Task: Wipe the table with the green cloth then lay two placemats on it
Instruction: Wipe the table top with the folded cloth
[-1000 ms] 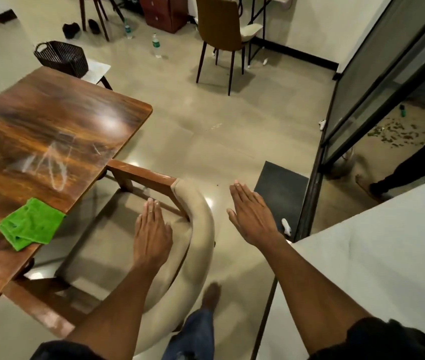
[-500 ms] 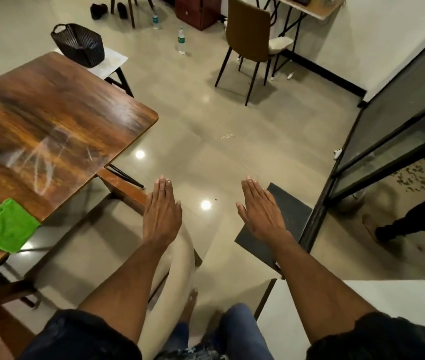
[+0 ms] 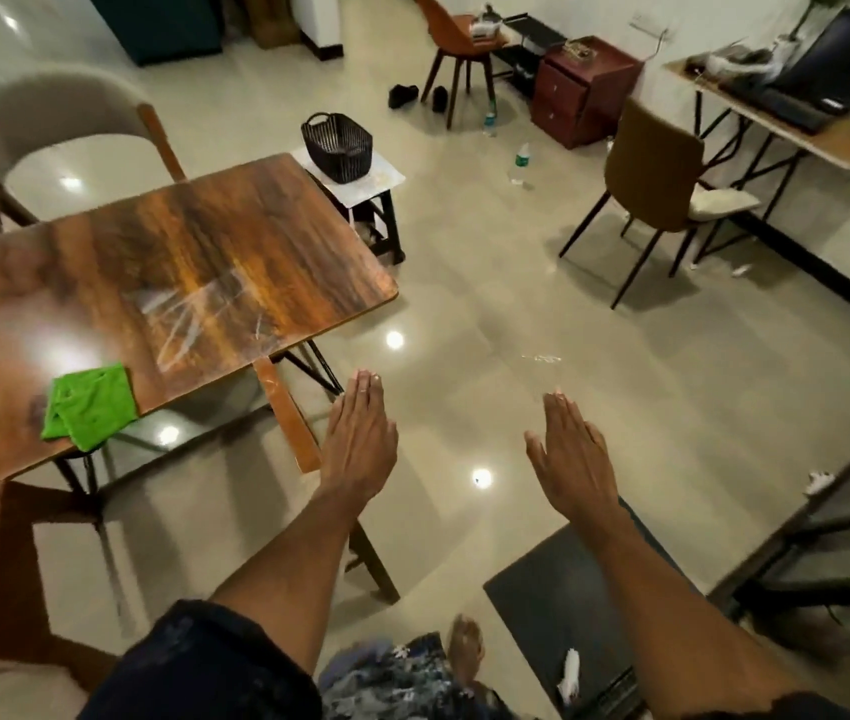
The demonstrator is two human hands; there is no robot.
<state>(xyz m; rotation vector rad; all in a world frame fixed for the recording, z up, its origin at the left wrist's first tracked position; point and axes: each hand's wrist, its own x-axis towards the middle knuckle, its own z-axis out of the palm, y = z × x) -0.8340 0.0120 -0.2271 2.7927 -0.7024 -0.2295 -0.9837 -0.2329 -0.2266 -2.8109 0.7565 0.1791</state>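
- Both the left hand [image 3: 360, 439] and right hand [image 3: 571, 449] hung flat-fingered and empty over the floor, probably ready to reach.
- The green cloth [image 3: 90, 405] lay crumpled at the table [image 3: 215, 252] edge; no placemats showed.

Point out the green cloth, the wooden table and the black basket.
green cloth [image 3: 90, 405]: head view, middle of the cloth.
wooden table [image 3: 236, 236]: head view, bare top.
black basket [image 3: 338, 148]: head view, front wall.
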